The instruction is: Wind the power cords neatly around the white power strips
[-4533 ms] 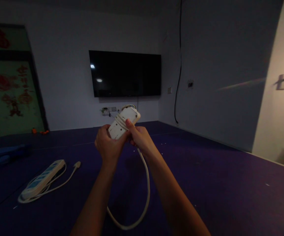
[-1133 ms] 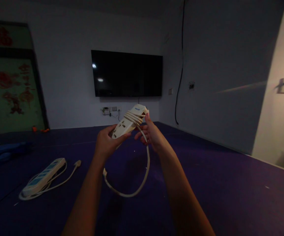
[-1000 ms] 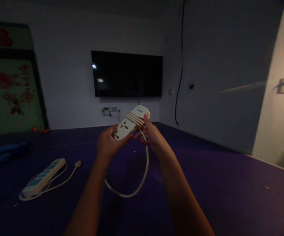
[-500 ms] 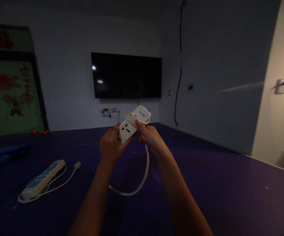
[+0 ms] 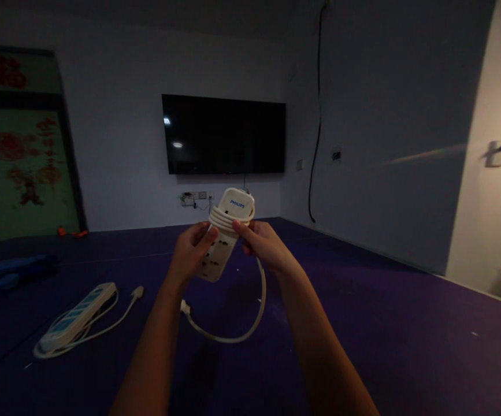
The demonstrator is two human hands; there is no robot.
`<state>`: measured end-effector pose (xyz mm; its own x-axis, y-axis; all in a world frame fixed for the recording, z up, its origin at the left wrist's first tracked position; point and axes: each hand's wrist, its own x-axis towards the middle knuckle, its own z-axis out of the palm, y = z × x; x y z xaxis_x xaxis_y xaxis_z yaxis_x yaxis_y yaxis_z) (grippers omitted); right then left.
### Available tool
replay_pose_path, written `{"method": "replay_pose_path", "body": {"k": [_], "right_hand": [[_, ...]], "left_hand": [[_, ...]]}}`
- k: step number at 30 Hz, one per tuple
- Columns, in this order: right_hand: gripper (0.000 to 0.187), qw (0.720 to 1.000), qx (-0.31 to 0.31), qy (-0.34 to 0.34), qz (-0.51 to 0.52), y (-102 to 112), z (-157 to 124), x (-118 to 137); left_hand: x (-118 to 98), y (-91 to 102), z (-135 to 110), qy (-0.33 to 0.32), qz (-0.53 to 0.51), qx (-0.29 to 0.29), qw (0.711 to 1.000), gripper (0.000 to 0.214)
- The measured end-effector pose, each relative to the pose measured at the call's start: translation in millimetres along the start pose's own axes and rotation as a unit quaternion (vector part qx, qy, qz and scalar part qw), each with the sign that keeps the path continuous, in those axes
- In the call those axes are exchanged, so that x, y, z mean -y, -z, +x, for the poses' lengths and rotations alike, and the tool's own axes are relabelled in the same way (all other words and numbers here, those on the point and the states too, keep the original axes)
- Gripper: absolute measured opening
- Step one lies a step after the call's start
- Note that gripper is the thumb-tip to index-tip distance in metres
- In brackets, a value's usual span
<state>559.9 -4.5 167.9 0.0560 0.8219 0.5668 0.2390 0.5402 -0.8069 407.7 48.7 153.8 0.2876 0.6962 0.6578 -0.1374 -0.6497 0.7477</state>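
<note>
A white Philips power strip [image 5: 216,260] is held up between my hands, tilted with its labelled end away from me. Several turns of its white cord [image 5: 224,221] wrap around it below the label. My left hand [image 5: 189,248] grips the left edge, thumb on the socket face. My right hand [image 5: 262,242] is closed on the right edge, thumb pressing the wound cord. From there the cord's loose end hangs in a loop, and its plug [image 5: 185,307] shows beside my left forearm.
On the purple surface [image 5: 384,323] at the left lies a second power strip [image 5: 77,318] with blue sockets and a bundled cord. Blue cloth [image 5: 11,271] lies farther left. A television [image 5: 224,136] hangs on the far wall, with outlets [image 5: 196,197] below. A black cable [image 5: 318,115] runs down the right wall.
The power strip has turned more upright and its labelled end has swung left, showing more of the sockets. My left hand has shifted its grip up the edge. The plug has come into view.
</note>
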Motion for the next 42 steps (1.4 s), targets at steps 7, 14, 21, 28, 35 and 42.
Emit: {"method": "replay_pose_path", "body": {"k": [7,14,21,28,35,42], "right_hand": [[0.048,0.999,0.030,0.031,-0.026,-5,1,-5],[0.047,0.999,0.009,-0.036,0.010,-7,0,0],[0.062,0.984,0.001,-0.180,0.011,4,-2,8],[0.039,0.994,-0.016,-0.093,-0.055,-4,-1,4],[0.037,0.983,-0.006,0.025,-0.183,-18,-10,10],[0.032,0.969,0.004,0.086,-0.233,-30,-16,16]], "left_hand": [[-5,-4.1,-2,0.003,0.065,-0.021,0.998,0.059],[-7,-11.1,-2,-0.007,0.077,-0.068,0.995,0.050],[0,-1.6,2,-0.005,0.085,-0.162,0.983,0.046],[11,9.3,5,-0.007,0.118,-0.253,0.960,0.046],[13,-6.6,-2,-0.045,0.227,-0.323,0.918,0.047],[8,-16.6,-9,-0.047,0.305,-0.352,0.884,0.048]]}}
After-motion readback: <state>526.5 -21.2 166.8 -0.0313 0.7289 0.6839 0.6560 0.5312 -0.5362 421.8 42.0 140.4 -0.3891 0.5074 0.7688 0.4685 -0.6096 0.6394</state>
